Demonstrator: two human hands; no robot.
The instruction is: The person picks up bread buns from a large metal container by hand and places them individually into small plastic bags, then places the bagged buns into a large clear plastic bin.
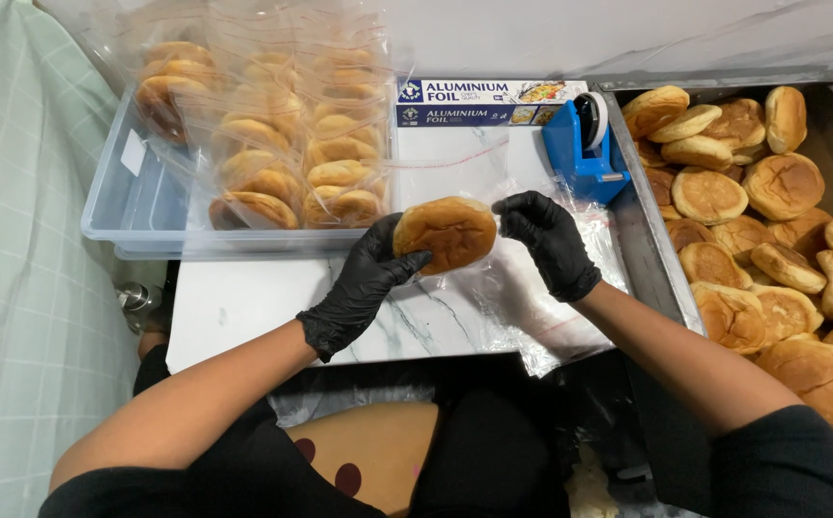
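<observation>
**Bun held over a clear bag at the marble table**

Nearest the camera, two bare forearms rise from six o'clock toward the centre, both ending in black gloves. At the middle of the view the left hand [363, 288] grips a round browned bun [445, 232] from its left edge, thumb under and fingers curled behind it. Just beside it, at three o'clock of the bun, the right hand [549, 240] is closed in a pinch on the mouth of a clear plastic bag [522, 307], which lies flat on the white marble table [234, 307] below. The bun sits above the table, touching the bag's raised edge.

By the look of it, the bagging step is in hand: the bun is at the bag's opening, not clearly inside. Sliding it in would call for the mouth held wide and the bun kept level.

Farther off, at eleven o'clock, a clear plastic tub [109, 201] holds bagged buns [272, 144]. At twelve o'clock lie a foil box [474, 104] and a blue tape dispenser [584, 144]. At three o'clock a metal tray [642, 221] is heaped with loose buns [771, 240].
</observation>
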